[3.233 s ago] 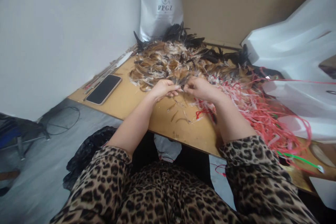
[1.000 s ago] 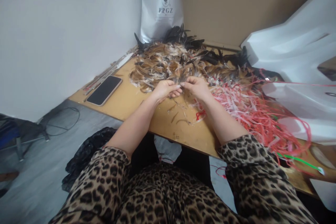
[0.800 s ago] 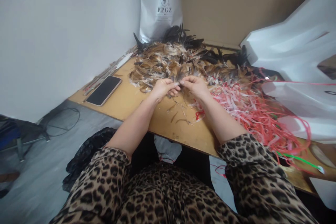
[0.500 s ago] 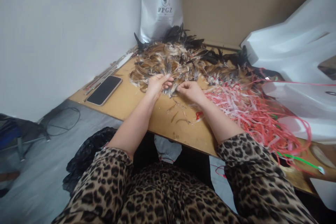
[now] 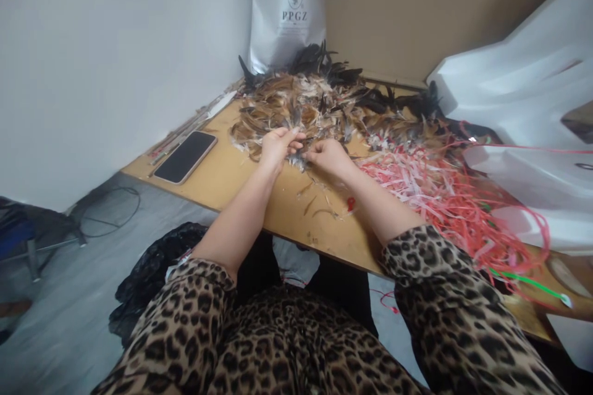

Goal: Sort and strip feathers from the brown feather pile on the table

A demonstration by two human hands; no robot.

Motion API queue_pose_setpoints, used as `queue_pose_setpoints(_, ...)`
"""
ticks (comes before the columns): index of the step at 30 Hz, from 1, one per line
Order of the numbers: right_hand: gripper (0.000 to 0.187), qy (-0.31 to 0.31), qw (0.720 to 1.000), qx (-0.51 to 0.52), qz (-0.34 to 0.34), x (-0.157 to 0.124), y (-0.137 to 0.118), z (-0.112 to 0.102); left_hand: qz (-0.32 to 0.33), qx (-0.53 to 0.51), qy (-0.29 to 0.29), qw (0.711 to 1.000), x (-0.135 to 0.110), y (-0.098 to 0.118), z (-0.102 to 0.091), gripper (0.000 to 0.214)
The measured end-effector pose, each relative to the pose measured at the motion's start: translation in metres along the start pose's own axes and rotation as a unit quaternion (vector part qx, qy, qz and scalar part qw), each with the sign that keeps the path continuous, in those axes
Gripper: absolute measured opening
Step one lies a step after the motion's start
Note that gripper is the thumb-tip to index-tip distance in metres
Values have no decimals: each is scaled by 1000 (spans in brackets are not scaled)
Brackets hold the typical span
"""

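My left hand (image 5: 279,148) is over the near edge of a heap of brown and black feathers (image 5: 278,99), its fingers curled and thumb pressed towards them. Just to its right, my right hand (image 5: 331,157) makes a pinch, the fingertips turned towards the left hand. Whatever lies in either grip is too small to make out against the feathers behind. Pale, fluffy feather ends show below and between the hands. A few loose thin feathers (image 5: 324,200) lie on the wooden table (image 5: 241,176) closer to me.
Pink and red ribbon strips (image 5: 430,191) are piled on the right, beside a green strip (image 5: 532,284). A phone (image 5: 185,157) lies at the left. A white printed bag (image 5: 290,18) stands behind the feathers; white plastic sheeting (image 5: 509,80) rises at right. A black plastic bag (image 5: 148,278) is below.
My right hand has moved slightly left and up, closer to my left hand. The left hand stays nearly in place, and the view has shifted a little.
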State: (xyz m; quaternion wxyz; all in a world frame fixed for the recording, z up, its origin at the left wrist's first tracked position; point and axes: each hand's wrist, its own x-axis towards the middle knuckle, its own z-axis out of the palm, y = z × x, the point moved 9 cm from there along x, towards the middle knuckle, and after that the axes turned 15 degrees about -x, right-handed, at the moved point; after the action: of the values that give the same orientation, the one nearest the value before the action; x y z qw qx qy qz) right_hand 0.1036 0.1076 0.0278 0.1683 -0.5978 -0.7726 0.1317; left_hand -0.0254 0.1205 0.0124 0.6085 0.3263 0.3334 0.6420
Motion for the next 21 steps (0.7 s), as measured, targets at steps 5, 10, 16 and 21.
queue_pose_setpoints(5,36,-47,987,-145,43,2,-14,4,-3,8,6,1000,0,0,-1,21)
queue_pose_setpoints(10,13,-56,994,-94,27,5,-13,17,-13,4,13,1000,0,-2,-2,18)
queue_pose_setpoints(16,4,-52,978,191,69,-3,13,20,-24,-2,20,999,-2,-3,-2,18)
queue_pose_setpoints(21,13,-42,910,395,121,-10,30,24,-28,-10,8,1000,-1,-6,0,18)
